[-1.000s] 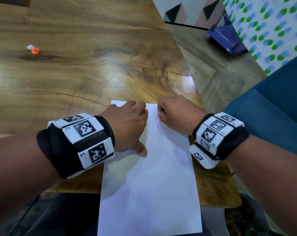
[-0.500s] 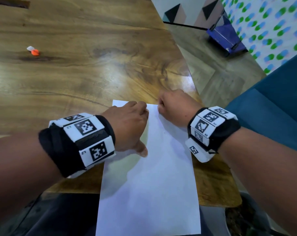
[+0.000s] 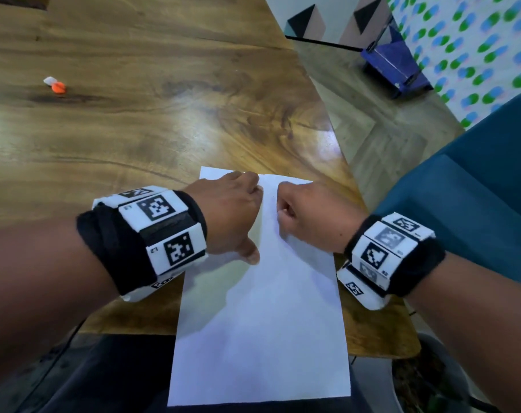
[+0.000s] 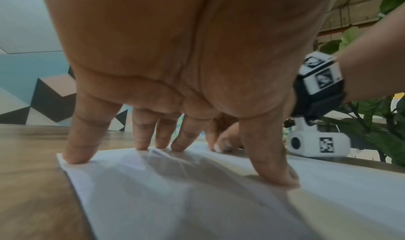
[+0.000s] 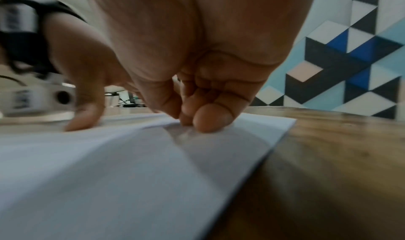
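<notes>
The left hand [image 3: 229, 216] has not budged: fingers spread and fairly straight, their tips [image 4: 76, 157] planted along the far edge of the white paper [image 3: 262, 323], thumb [image 4: 280, 178] pressed flat on it nearer the person. That hand is the anchor. The mover is the right hand [image 3: 310, 219]. A second ago it sat over the sheet's far right corner, half a second ago it reached just past the far edge, and now it has drawn back towards the person, so that corner [image 3: 308, 182] shows bare again. Its fingers are curled into a loose fist, thumb and fingertips [image 5: 210, 122] bunched together and bearing down on the sheet (gripping nothing, as far as the right wrist view shows). A faint crease [image 5: 186, 157] runs from those tips towards the camera.

The paper itself lies where it lay, flat on the near right part of the wooden table [image 3: 163, 114], with its near end hanging over the table's edge above the lap. It looks like the right hand is rubbing back and forth to sharpen a lengthwise fold while the left stops the sheet from sliding. The far end seems pressed now, and the long stretch near the person still looks untouched.
</notes>
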Demonstrator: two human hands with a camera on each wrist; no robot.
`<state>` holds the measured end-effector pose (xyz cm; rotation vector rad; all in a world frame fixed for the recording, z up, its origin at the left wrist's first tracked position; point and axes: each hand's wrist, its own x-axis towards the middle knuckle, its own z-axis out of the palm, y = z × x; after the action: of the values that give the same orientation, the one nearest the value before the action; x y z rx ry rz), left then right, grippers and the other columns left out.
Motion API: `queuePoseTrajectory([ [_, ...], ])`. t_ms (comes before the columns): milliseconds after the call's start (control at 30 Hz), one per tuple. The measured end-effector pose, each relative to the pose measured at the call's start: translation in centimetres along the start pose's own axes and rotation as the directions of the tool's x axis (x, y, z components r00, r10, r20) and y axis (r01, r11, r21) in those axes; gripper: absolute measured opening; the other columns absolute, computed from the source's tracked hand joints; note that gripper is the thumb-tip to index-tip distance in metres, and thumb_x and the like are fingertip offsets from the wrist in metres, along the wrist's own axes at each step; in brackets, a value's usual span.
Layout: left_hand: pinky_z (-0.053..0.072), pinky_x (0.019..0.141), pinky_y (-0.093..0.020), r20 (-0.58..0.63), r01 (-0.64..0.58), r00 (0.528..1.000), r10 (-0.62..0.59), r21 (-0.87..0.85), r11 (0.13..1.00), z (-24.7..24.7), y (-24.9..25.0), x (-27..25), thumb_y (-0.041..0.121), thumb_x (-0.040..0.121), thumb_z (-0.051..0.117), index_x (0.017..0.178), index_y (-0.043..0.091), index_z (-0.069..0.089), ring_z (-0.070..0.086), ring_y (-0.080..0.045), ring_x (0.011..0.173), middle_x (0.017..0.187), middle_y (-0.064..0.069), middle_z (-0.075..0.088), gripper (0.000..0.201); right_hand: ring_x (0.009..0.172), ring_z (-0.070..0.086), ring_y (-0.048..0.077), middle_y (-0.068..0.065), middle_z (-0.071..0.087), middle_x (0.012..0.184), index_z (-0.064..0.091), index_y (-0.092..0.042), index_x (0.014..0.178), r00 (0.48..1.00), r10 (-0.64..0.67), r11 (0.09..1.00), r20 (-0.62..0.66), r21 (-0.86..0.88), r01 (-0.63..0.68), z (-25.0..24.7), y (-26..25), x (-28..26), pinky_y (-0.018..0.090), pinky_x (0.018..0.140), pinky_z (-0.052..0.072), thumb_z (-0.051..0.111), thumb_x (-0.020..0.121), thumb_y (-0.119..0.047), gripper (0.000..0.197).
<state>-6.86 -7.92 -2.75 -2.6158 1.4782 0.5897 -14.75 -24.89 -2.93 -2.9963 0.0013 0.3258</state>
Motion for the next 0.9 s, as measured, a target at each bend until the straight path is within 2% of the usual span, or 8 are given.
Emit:
queuePoseTrajectory([
  [133, 0.044, 0.106, -0.047, 0.01, -0.007, 1.0, 0.007, 0.003, 1.0, -0.1, 0.0, -0.7, 0.073, 0.077, 0.065, 0.144, 0.013, 0.042, 0.027, -0.021, 0.143, 0.155, -0.004, 0.028, 0.093, 0.08, 0.063, 0.023, -0.002, 0.066, 0.079, 0.058, -0.022, 0.086, 0.989, 0.149, 0.986, -0.018, 0.082, -0.147, -1.8, 1.7, 1.9, 0.035, 0.074, 0.052, 0.052, 0.09, -0.026, 0.009],
  [233, 0.045, 0.102, -0.048, -0.068, 0.096, 0.993, -0.098, -0.037, 0.995, -1.0, -1.5, -1.6, 0.072, 0.084, 0.057, 0.141, 0.018, 0.046, 0.036, -0.027, 0.137, 0.152, -0.006, 0.032, 0.08, 0.068, 0.067, 0.018, -0.002, 0.071, 0.077, 0.058, -0.021, 0.084, 0.972, 0.234, 0.897, -0.027, 0.392, -0.205, -2.9, 2.7, 0.6, 0.047, 0.088, 0.054, 0.053, 0.091, -0.021, 0.008],
  [367, 0.046, 0.093, -0.049, -0.054, 0.305, 0.952, -0.302, 0.051, 0.951, -2.1, -4.2, -2.2, 0.079, 0.083, 0.051, 0.129, 0.021, 0.054, 0.043, -0.03, 0.121, 0.13, -0.008, 0.042, 0.073, 0.057, 0.06, 0.022, 0.017, 0.065, 0.085, 0.053, -0.009, 0.086, 0.929, 0.346, 0.41, 0.131, 0.869, -0.276, -2.4, 3.7, -2.5, 0.035, 0.051, 0.056, 0.045, 0.096, 0.003, 0.018],
  [433, 0.044, 0.095, -0.049, -0.024, 0.325, 0.946, -0.324, 0.062, 0.944, -1.8, -4.5, -2.2, 0.077, 0.082, 0.055, 0.125, 0.022, 0.057, 0.043, -0.03, 0.119, 0.125, -0.006, 0.043, 0.07, 0.055, 0.057, 0.017, 0.015, 0.06, 0.083, 0.054, -0.009, 0.085, 0.912, 0.328, 0.115, 0.245, 0.948, -0.296, -2.1, 4.5, -3.8, 0.028, 0.049, 0.055, 0.042, 0.096, 0.007, 0.023],
  [500, 0.044, 0.092, -0.047, -0.038, 0.308, 0.951, -0.307, 0.026, 0.951, -1.4, -4.3, -2.1, 0.071, 0.085, 0.059, 0.126, 0.021, 0.054, 0.045, -0.029, 0.117, 0.124, -0.005, 0.043, 0.065, 0.055, 0.057, 0.016, 0.013, 0.061, 0.08, 0.055, -0.009, 0.083, 0.903, 0.276, -0.05, 0.328, 0.944, -0.327, -2.0, 5.2, -4.9, 0.027, 0.05, 0.056, 0.042, 0.095, 0.007, 0.024],
  [600, 0.046, 0.084, -0.043, -0.066, 0.269, 0.959, -0.275, -0.082, 0.96, -1.0, -4.3, -1.9, 0.056, 0.091, 0.062, 0.127, 0.02, 0.046, 0.051, -0.028, 0.109, 0.12, -0.005, 0.046, 0.053, 0.056, 0.056, 0.016, 0.011, 0.06, 0.078, 0.054, -0.009, 0.081, 0.896, 0.225, -0.084, 0.383, 0.924, -0.374, -2.1, 5.6, -6.0, 0.028, 0.05, 0.057, 0.044, 0.096, 0.004, 0.022],
  [767, 0.036, 0.061, -0.035, -0.186, 0.215, 0.918, -0.349, -0.507, 0.835, -3.2, -5.3, -1.5, 0.027, 0.093, 0.07, 0.092, 0.022, 0.047, 0.05, -0.023, 0.074, 0.087, -0.003, 0.055, 0.024, 0.054, 0.049, 0.013, 0.004, 0.053, 0.071, 0.055, -0.01, 0.091, 0.87, 0.32, 0.094, 0.375, 0.901, -0.423, -2.6, 6.0, -6.5, 0.026, 0.044, 0.05, 0.061, 0.095, -0.01, 0.007],
  [900, 0.056, 0.082, -0.046, -0.312, -0.074, 0.902, -0.299, -0.794, 0.603, -6.8, -7.3, -2.4, 0.029, 0.08, 0.075, 0.097, 0.019, 0.065, 0.07, -0.026, 0.09, 0.097, -0.001, 0.073, 0.022, 0.052, 0.045, 0.01, 0.002, 0.05, 0.073, 0.058, -0.011, 0.115, 0.861, 0.377, 0.096, 0.343, 0.91, -0.404, -3.8, 6.2, -6.2, 0.025, 0.042, 0.048, 0.076, 0.078, -0.028, 0.044],
])
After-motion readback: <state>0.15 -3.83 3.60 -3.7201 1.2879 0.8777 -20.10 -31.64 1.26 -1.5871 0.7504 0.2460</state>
